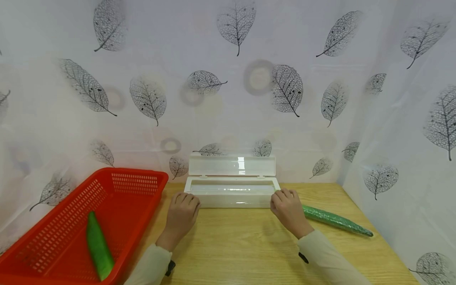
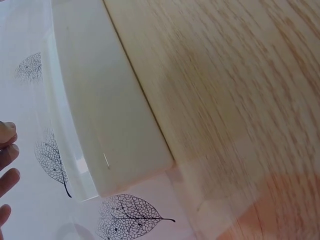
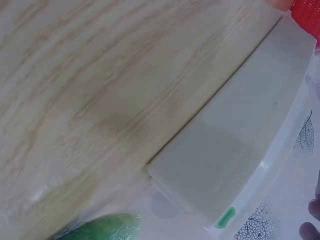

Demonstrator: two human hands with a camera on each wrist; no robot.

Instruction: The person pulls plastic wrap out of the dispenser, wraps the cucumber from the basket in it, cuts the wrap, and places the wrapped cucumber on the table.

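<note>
A white cling film dispenser box (image 1: 231,200) stands at the back of the table with its lid (image 1: 231,165) raised and a pale roll (image 1: 229,187) showing inside. At the box's front left corner is my left hand (image 1: 183,209), fingers bent; its fingertips (image 2: 8,179) appear at the edge of the left wrist view. My right hand (image 1: 290,209) mirrors it at the front right corner. I cannot tell whether the fingers pinch a film edge. Just beyond the right hand lies a cucumber (image 1: 336,219) in shiny clear film.
On the left, a red perforated basket (image 1: 142,221) holds another cucumber (image 1: 97,245). Behind the box rises a white leaf-printed sheet (image 1: 213,118), which also covers the right side. The wooden table (image 1: 231,245) extends in front of the box, between my forearms.
</note>
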